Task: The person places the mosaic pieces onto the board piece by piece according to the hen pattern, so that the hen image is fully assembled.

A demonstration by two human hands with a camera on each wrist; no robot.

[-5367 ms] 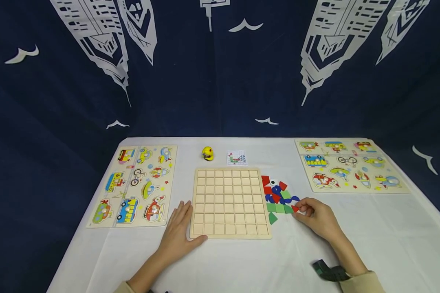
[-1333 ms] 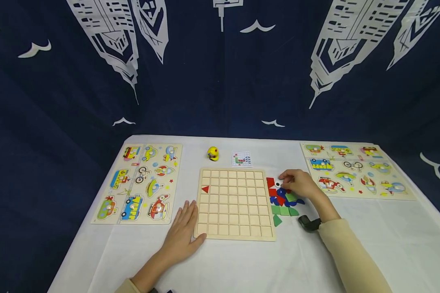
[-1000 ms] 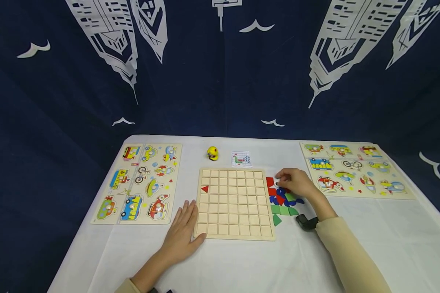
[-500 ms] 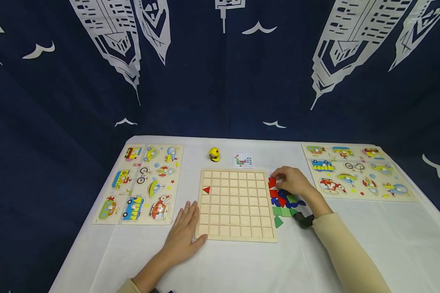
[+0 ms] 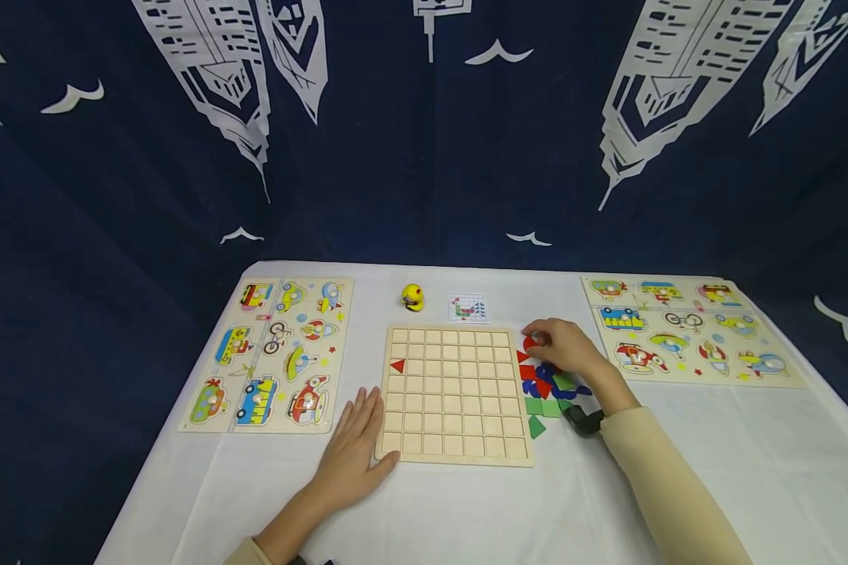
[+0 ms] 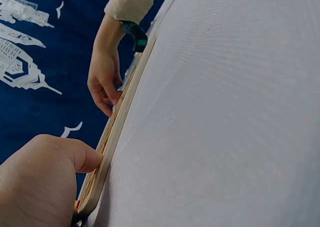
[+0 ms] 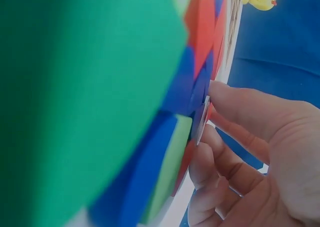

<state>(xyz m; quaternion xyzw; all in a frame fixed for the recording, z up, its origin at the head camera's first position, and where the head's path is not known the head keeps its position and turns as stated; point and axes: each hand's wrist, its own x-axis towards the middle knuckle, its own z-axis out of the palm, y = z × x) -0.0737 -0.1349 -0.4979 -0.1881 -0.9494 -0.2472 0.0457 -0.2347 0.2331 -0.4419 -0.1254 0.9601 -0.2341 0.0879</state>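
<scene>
My left hand (image 5: pixel 349 457) lies with fingers straight along the left edge of the wooden grid board (image 5: pixel 459 460), thumb on its near corner; the left wrist view shows the thumb (image 6: pixel 87 154) against the rim. A red triangle (image 5: pixel 398 366) sits in a cell of the board's leftmost column. Over the pile right of the board, my right hand (image 5: pixel 564 345) pinches a thin round piece (image 7: pixel 202 119), whitish in the right wrist view. In the head view, red (image 5: pixel 530 344) shows at those fingertips. Red squares (image 5: pixel 527 373), blue pieces (image 5: pixel 540 390) and green squares (image 5: pixel 551 409) lie below.
A pattern card (image 5: pixel 469 308) and a yellow toy duck (image 5: pixel 413 297) stand beyond the board. Vehicle puzzle boards lie at left (image 5: pixel 265 357) and right (image 5: pixel 685 333). A green piece (image 5: pixel 536 428) lies apart, near the board's lower right.
My right hand held the red triangle at the pile's lower right; that triangle now sits in the board. The hand has moved to the pile's far end and taken the round piece. Left hand stays.
</scene>
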